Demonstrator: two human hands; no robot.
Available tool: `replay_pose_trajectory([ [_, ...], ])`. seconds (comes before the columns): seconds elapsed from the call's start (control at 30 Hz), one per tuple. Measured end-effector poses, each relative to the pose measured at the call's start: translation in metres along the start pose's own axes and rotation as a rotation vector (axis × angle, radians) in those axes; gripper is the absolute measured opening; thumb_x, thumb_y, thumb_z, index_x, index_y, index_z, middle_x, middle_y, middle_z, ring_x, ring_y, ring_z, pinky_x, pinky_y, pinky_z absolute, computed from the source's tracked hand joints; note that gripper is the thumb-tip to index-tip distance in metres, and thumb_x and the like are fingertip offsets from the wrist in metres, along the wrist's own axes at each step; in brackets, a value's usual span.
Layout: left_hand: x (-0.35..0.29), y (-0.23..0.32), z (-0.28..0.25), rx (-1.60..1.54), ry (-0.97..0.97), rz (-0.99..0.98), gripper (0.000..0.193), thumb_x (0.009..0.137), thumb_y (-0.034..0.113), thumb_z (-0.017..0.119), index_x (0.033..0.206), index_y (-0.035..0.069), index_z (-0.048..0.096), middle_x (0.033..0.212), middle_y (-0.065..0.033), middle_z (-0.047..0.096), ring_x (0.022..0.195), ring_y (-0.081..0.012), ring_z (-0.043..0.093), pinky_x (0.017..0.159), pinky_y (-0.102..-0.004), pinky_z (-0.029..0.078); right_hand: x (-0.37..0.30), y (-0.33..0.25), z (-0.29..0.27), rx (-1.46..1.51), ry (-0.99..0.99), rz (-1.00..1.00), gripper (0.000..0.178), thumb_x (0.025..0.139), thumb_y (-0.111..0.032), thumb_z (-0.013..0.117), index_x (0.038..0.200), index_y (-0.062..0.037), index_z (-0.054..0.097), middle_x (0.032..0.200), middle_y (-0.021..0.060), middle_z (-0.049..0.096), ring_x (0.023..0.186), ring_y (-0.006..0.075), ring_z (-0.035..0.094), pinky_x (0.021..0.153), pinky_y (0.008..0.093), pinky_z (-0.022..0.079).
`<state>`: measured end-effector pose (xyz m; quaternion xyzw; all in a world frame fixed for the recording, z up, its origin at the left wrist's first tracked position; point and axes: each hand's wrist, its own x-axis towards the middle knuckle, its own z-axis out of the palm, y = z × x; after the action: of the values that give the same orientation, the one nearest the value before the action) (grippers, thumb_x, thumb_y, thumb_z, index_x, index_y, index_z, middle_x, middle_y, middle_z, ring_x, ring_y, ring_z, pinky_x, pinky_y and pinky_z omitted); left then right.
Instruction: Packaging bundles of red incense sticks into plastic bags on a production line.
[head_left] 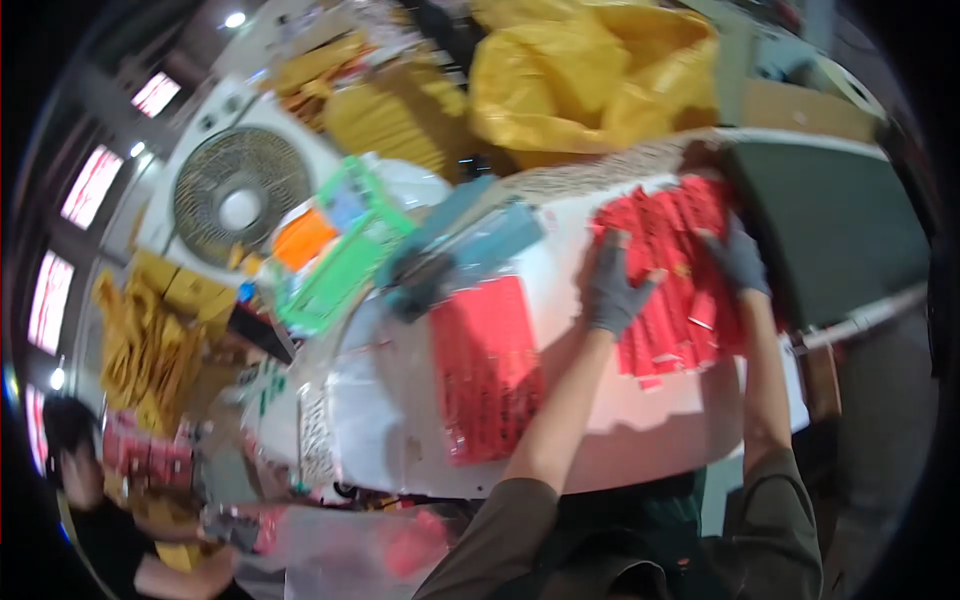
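A spread of overlapping long red paper-like pieces (672, 270) lies on the white table (640, 425); their exact kind is too blurred to tell. My left hand (618, 285), in a grey glove with bare fingertips, rests at their left side, fingers stretched out and thumb apart. On the right side, my right hand (738, 262), gloved the same way, lies against them with its fingers extended. Left of my left forearm is a flat red packet (487, 365) with a glossy, clear-looking cover and dark print.
Beyond the packet are blue-grey plastic wrappings (480, 245) and a green plastic basket (345, 265). A white fan (240, 190) stands far left. Large yellow bags (590, 75) are behind the table, a dark green mat (830, 230) at right. Another person (110, 520) works at lower left.
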<state>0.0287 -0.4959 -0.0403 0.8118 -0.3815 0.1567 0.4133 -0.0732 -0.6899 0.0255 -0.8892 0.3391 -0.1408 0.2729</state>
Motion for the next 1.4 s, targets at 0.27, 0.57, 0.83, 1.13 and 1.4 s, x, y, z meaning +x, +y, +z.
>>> replay_pose_trajectory([
  [0.27,-0.003,-0.012,-0.003,0.029,-0.047,-0.386,0.090,0.073,0.047,0.069,0.135,-0.004,0.029,0.124,-0.0249,0.049,0.120,-0.0330,0.044,0.104,-0.0357,0.032,-0.015,-0.031,0.011,-0.156,-0.093,-0.101,0.091,0.081,-0.057,0.057,0.141,0.0021,0.024,0.130,0.0302,0.044,0.123,0.0357,0.044,0.098,0.0354,0.037],
  [0.57,-0.132,0.071,-0.108,-1.224,-0.063,-0.589,0.083,0.066,0.027,0.078,0.133,-0.001,0.036,0.122,-0.0152,0.052,0.113,-0.0222,0.050,0.100,-0.0341,0.038,-0.175,-0.001,0.044,0.652,-0.426,-0.150,0.069,0.092,-0.031,0.054,0.139,0.0076,0.023,0.139,0.0198,0.036,0.122,0.0202,0.041,0.101,0.0307,0.035],
  [0.83,-0.212,0.112,-0.199,-1.366,-0.775,-0.507,0.082,0.074,0.027,0.073,0.137,0.000,0.028,0.129,-0.0145,0.044,0.121,-0.0222,0.042,0.103,-0.0345,0.033,-0.318,0.009,0.018,0.834,-0.847,-0.114,0.095,0.078,-0.043,0.070,0.142,0.0014,0.016,0.134,0.0142,0.039,0.117,0.0220,0.044,0.098,0.0341,0.037],
  [1.13,-0.125,0.145,-0.238,-0.779,0.023,0.017,0.101,0.059,0.026,0.082,0.137,0.001,0.024,0.129,-0.0136,0.043,0.120,-0.0238,0.044,0.103,-0.0359,0.035,-0.213,0.035,0.019,0.086,0.055,-0.961,0.106,0.058,-0.052,0.081,0.136,-0.0007,0.031,0.132,0.0193,0.044,0.120,0.0316,0.047,0.102,0.0405,0.036],
  [1.4,-0.109,0.128,-0.242,-1.014,0.001,0.046,0.110,0.052,0.022,0.085,0.140,0.003,0.021,0.128,-0.0138,0.044,0.120,-0.0245,0.045,0.102,-0.0339,0.037,-0.233,-0.159,-0.054,0.948,-0.099,-0.741,0.132,0.054,-0.066,0.075,0.145,-0.0004,0.006,0.131,0.0150,0.044,0.114,0.0249,0.049,0.099,0.0354,0.037],
])
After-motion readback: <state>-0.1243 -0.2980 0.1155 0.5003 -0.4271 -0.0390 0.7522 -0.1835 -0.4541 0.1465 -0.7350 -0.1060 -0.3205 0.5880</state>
